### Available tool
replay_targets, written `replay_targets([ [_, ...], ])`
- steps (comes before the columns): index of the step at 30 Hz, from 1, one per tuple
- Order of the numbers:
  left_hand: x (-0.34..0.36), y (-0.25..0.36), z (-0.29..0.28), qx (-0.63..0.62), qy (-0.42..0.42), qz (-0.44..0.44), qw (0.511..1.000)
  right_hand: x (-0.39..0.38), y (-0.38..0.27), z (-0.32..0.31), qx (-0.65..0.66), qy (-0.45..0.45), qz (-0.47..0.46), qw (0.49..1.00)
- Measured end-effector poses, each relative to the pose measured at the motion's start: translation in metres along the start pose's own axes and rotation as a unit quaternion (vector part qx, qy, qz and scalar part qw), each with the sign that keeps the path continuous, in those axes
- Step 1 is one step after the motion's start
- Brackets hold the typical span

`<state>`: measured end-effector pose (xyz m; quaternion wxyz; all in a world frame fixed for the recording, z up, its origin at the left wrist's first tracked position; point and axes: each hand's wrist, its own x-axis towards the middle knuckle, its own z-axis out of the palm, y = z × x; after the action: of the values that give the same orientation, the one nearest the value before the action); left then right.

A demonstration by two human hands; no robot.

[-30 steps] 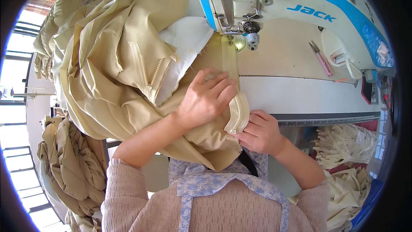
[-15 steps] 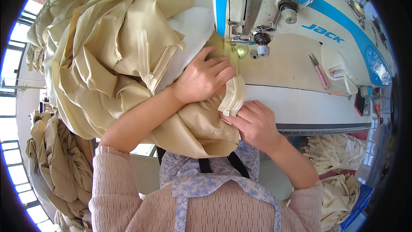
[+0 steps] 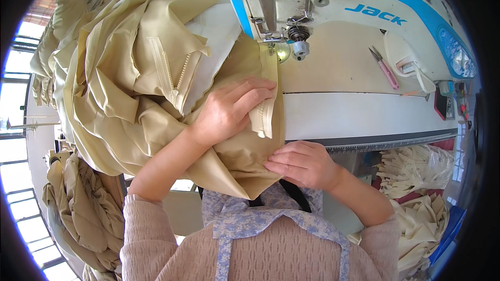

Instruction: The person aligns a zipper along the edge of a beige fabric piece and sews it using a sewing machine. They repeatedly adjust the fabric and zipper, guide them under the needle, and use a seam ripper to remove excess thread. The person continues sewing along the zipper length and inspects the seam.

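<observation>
1. Head view: the left hand (image 3: 226,108) lies back upward on the tan cloth (image 3: 237,158), on the person's side of the machine (image 3: 336,11) and a little left of its needle end. The left forearm (image 3: 169,157) slants in from the lower left, elbow wide, and the wrist looks nearly straight.
2. Its fingers sit together, bent and pointing right, with their tips on the zip (image 3: 265,119). The thumb is hidden, so I cannot tell whether they clamp the zip or only press on it.
3. The zip lies between the machine's needle end and the person, its near end hanging loose below the left fingers.
4. The right hand (image 3: 304,165) is farther from the machine than the left, close to the person's body. The right forearm (image 3: 360,196) rises from the lower right, elbow bent, and the hand turns inward with its knuckles up.
5. Its fingers are together, pointing left, their tips closed on the near right edge of the cloth, which puckers there. The zip's loose end is apart from them.
6. The cloth spreads left of the machine in deep folds.
</observation>
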<state>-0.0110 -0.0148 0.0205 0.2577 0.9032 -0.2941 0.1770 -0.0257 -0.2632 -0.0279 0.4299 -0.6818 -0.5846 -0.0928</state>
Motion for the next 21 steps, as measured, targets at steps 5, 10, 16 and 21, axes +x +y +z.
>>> replay_targets([
  [5,0.007,-0.004,0.007,0.113,-0.004,0.071,0.991,0.002,0.001,-0.002,0.010,-0.012,0.003,1.000],
  [10,0.005,-0.007,0.014,0.151,-0.001,0.100,0.983,0.005,0.001,-0.002,-0.013,-0.021,-0.012,1.000],
  [16,0.005,-0.021,0.016,0.154,0.006,0.122,0.981,0.015,0.001,-0.005,-0.031,-0.040,-0.001,0.999],
  [21,0.017,-0.042,0.016,0.165,0.020,0.149,0.975,0.025,0.010,-0.005,-0.078,-0.034,0.009,0.996],
])
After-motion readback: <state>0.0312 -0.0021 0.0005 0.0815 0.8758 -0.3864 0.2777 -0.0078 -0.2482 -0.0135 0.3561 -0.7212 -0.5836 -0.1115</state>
